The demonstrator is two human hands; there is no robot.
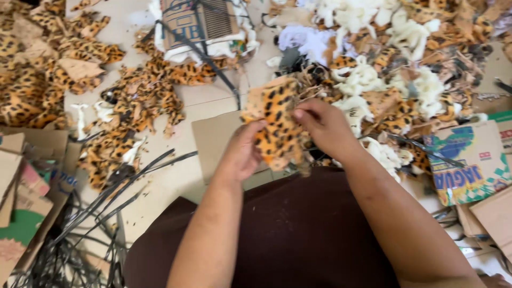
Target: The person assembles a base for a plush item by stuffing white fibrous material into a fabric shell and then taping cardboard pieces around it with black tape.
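A person seated on the floor [176,181] grips a leopard-print fabric piece [277,125] with both hands, above a dark brown lap: the left hand [242,152] is clamped on its lower left edge, the right hand [322,128] pinches its upper right side. Heaps of matching leopard-print scraps [133,106] lie to the left, white stuffing [368,80] mixed with offcuts to the right, black plastic straps [96,213] beside a flat cardboard sheet [213,138]. Should either pinch loosen, the piece would likely drop among near-identical scraps and be hard to find.
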